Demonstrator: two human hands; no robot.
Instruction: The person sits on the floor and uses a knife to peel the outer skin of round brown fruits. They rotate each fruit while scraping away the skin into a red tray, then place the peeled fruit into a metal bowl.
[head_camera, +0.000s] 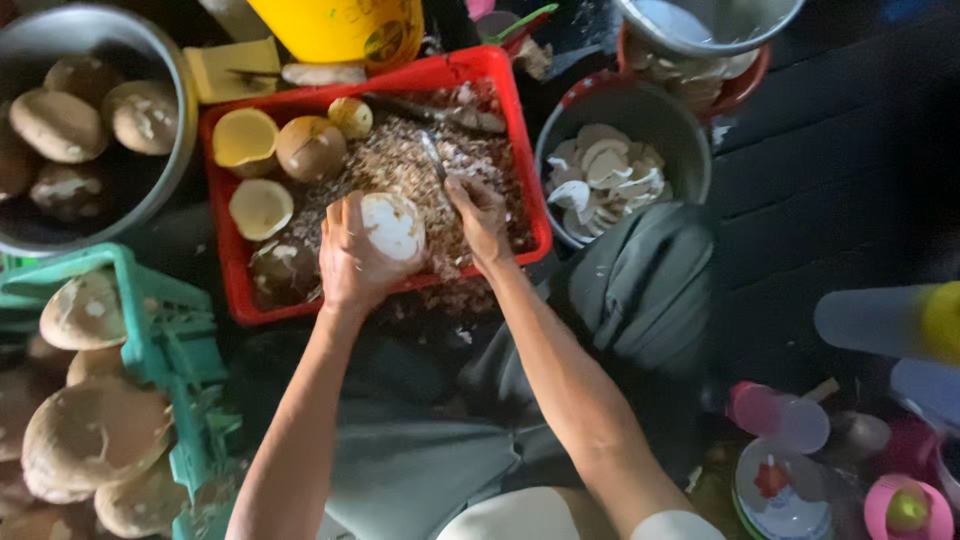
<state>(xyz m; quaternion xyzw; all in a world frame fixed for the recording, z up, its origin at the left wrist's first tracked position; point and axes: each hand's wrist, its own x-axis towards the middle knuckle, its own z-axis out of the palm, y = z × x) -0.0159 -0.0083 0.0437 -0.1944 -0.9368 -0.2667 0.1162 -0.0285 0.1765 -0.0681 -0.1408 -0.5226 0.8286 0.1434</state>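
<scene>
A floor-level food-preparation spot; coconuts fill a metal basin (170, 110) and crates (520, 150).

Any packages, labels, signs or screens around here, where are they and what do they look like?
Label: on the yellow bucket at top centre behind the red tray; small, roundish, dark and reddish, too blurred to make out.
No packages, signs or screens show.

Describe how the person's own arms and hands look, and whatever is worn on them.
Both arms are bare from wrist to above the elbow. The left hand and right hand wear no gloves, and no rings, watch or bracelet show. At the bottom edge, a pale short sleeve covers the right upper arm. The left arm leaves the frame with no sleeve in view.
</scene>
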